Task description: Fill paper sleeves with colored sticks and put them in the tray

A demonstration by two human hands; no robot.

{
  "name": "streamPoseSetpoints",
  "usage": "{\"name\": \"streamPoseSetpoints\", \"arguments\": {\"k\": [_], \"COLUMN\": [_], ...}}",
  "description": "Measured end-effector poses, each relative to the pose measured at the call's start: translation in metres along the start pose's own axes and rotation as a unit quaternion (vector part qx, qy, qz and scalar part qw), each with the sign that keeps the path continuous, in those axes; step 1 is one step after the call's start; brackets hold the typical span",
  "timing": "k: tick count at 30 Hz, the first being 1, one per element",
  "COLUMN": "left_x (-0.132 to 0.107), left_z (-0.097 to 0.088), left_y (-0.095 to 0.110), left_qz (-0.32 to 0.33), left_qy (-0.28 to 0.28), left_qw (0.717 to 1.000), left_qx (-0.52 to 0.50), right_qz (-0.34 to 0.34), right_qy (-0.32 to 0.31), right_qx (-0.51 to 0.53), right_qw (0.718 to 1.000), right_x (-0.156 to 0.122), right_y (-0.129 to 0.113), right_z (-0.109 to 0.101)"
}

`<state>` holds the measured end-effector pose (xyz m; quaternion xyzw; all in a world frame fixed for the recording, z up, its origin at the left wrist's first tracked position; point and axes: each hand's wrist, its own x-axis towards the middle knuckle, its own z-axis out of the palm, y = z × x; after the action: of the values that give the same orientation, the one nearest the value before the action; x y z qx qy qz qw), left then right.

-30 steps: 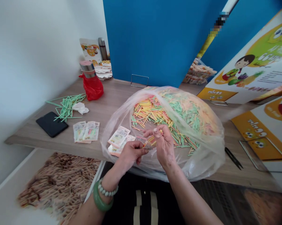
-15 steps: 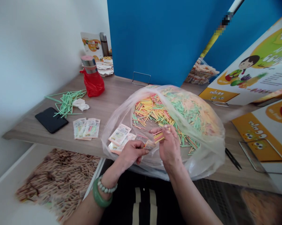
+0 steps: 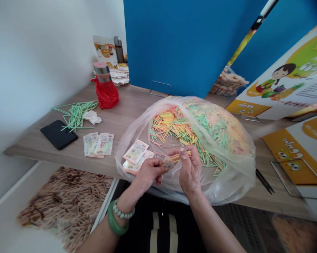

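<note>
My left hand (image 3: 151,171) pinches a small printed packet (image 3: 169,162) by its edge. My right hand (image 3: 189,168) is closed round a small bunch of thin coloured sticks (image 3: 177,157), mostly yellow, whose ends meet the packet's mouth. How far they reach inside it I cannot make out. Both hands are over the front of a large clear plastic bag (image 3: 132,123), spread open on the table and full of loose yellow, pink and green sticks (image 3: 171,121). Beside my left hand, flat printed packets (image 3: 135,153) lie on the bag's near left part.
Filled packets (image 3: 103,144), a black phone (image 3: 58,134), long green sticks (image 3: 81,114) and a crumpled tissue (image 3: 92,117) lie to the left. Behind stands a flask in a red bag (image 3: 107,95). Black tweezers (image 3: 264,181) lie at right. Below left, a white bin (image 3: 5,218) holds many packets.
My right hand has brought the bunch of sticks closer to the packet, so their ends now meet it. My left hand has stayed nearly still, and the view has shifted slightly.
</note>
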<state>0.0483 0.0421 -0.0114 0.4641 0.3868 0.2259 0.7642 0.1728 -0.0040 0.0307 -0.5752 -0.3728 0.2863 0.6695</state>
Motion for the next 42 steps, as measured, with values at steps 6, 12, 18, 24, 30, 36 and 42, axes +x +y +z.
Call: {"name": "streamPoseSetpoints", "arguments": {"k": [6, 12, 18, 24, 30, 36, 42], "left_x": [-0.002, 0.001, 0.005, 0.026, 0.042, 0.038, 0.016], "left_z": [-0.001, 0.003, 0.009, 0.011, 0.008, 0.011, 0.011], "left_y": [0.003, -0.001, 0.019, 0.016, 0.005, 0.011, 0.015], "left_qz": [0.013, 0.047, 0.246, 0.162, 0.142, 0.136, 0.122], "left_qy": [0.024, 0.024, -0.020, -0.012, 0.028, 0.018, 0.057], "left_qw": [0.999, 0.997, 0.960, 0.984, 0.988, 0.985, 0.984], "left_qx": [0.031, 0.051, 0.129, 0.069, -0.059, -0.105, -0.112], "right_qz": [0.056, 0.100, 0.081, 0.050, 0.070, 0.083, 0.048], "right_qy": [-0.019, -0.081, -0.129, -0.201, -0.176, -0.126, -0.160], "right_qx": [-0.035, -0.020, -0.061, -0.136, -0.070, -0.044, -0.075], "right_qw": [0.998, 0.992, 0.986, 0.969, 0.979, 0.988, 0.983], "right_x": [0.007, 0.011, 0.021, 0.043, 0.044, 0.034, 0.018], "right_y": [0.006, 0.011, 0.010, 0.017, 0.018, 0.034, 0.037], "right_z": [-0.005, -0.004, -0.007, -0.019, -0.040, -0.039, -0.030]}}
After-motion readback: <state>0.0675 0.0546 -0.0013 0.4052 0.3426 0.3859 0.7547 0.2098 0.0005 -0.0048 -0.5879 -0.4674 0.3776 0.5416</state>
